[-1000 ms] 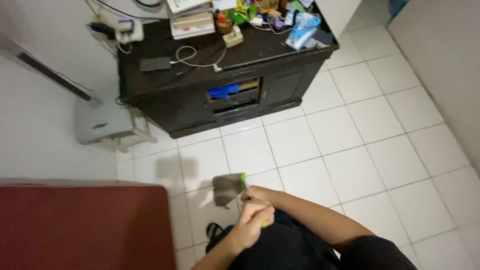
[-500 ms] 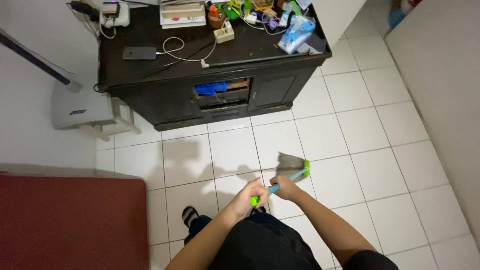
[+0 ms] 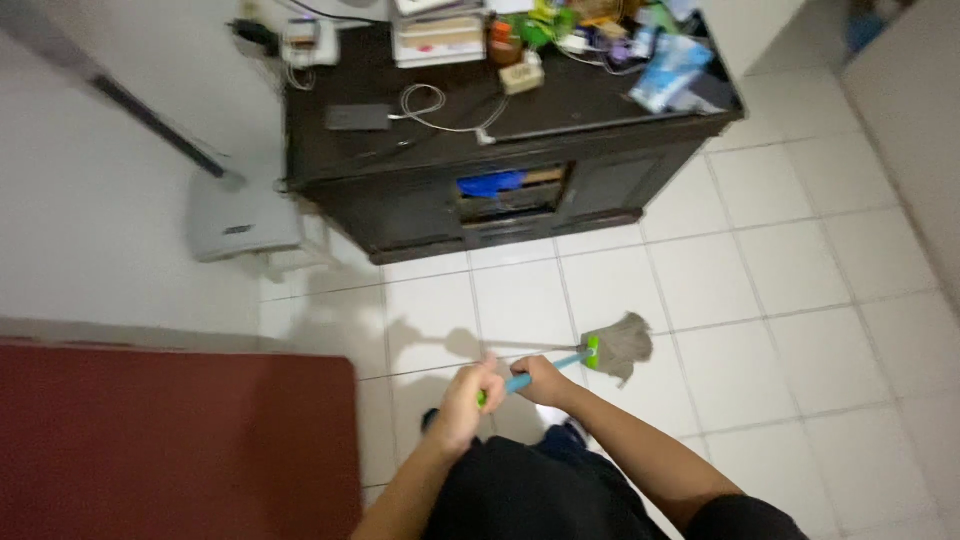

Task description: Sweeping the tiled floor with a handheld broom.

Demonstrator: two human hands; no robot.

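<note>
Far left: 1 dark red mat or cushion (image 3: 170, 440) fills the lower-left corner; above it 1 grey flat device (image 3: 243, 217) sits on the floor by the wall, w/ 1 dark pole (image 3: 150, 120) slanting down to it. Centre top: 1 dark wooden cabinet (image 3: 420, 205), top cluttered w/ cables, a phone-like slab, boxes; too blurred to count the small stuff. Below, on white floor tiles (image 3: 760, 300): left hand (image 3: 468, 392) is fisted tight round the green end of 1 mop handle (image 3: 535, 372); right hand (image 3: 541, 381) is just beside it, also curled closed on the blue shaft, further down. Key relation: handle's long axis runs from the hands up-right, ending in 1 grey mop head (image 3: 622, 346) w/ green collar, lying on the tile to the right of and ahead of both hands; right hand is the nearer one to the head. A foot in a sandal shows dimly under the arms; can't tell more.
</note>
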